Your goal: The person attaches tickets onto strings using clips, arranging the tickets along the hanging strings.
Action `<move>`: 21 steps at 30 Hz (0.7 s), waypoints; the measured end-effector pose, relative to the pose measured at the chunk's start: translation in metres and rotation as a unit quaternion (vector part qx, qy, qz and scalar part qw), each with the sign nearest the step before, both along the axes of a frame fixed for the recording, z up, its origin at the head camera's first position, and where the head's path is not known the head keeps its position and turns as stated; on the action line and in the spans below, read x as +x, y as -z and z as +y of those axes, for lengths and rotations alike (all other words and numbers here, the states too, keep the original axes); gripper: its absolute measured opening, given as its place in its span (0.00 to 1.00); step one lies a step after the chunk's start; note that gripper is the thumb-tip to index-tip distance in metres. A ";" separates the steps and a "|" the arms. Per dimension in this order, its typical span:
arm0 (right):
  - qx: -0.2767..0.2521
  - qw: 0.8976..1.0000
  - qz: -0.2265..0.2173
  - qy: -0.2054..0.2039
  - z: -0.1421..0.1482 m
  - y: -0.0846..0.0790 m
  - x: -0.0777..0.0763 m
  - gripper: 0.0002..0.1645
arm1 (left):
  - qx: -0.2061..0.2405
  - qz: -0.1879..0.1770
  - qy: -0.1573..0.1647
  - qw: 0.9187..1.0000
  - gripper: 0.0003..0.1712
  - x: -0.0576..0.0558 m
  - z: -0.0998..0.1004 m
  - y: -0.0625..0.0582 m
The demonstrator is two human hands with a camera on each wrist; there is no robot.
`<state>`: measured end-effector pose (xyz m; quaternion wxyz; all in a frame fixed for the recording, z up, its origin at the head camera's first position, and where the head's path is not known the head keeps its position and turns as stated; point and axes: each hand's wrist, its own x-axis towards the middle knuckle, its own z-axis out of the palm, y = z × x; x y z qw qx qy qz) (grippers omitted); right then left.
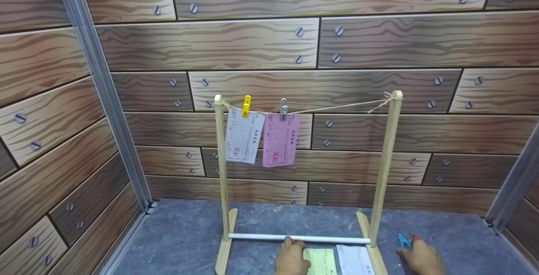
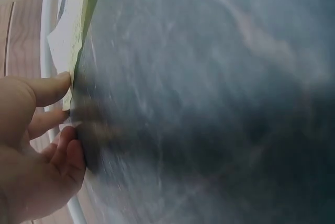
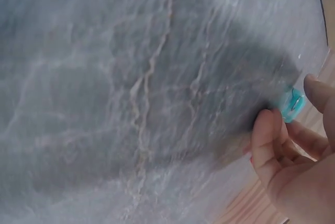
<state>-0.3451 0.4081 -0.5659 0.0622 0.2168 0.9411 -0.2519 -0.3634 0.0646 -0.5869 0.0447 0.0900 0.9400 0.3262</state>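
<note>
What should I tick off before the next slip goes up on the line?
1. White hanging slip secured: ok, clipped by the yellow clothespin.
2. Pink slip secured: ok, clipped by the gray clothespin.
3. Room on the string: ok, no slip hangs between the gray clothespin and the right post.
4. Green slip in hand: ok, the left hand has thumb and finger at its edge.
5. Blue clothespin firmly gripped: cannot tell; it sits between the right hand's thumb and fingers.
6. Blue clothespin at the string: not ok, it is down beside the stand.
</note>
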 end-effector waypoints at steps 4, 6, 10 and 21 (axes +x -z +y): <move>0.019 1.000 0.006 0.014 -0.001 0.004 -0.002 0.38 | 0.006 -0.006 0.006 1.000 0.12 -0.001 -0.001 0.001; 0.029 0.999 0.010 0.021 -0.002 0.004 -0.003 0.38 | 0.008 -0.002 0.013 1.000 0.14 -0.001 -0.002 0.001; 0.029 0.999 0.022 0.015 -0.001 0.001 -0.001 0.36 | 0.016 0.024 0.027 0.999 0.15 0.001 -0.002 0.002; -0.129 0.989 0.064 0.031 0.002 -0.004 0.011 0.33 | 0.008 0.011 0.000 1.000 0.13 0.007 0.000 0.002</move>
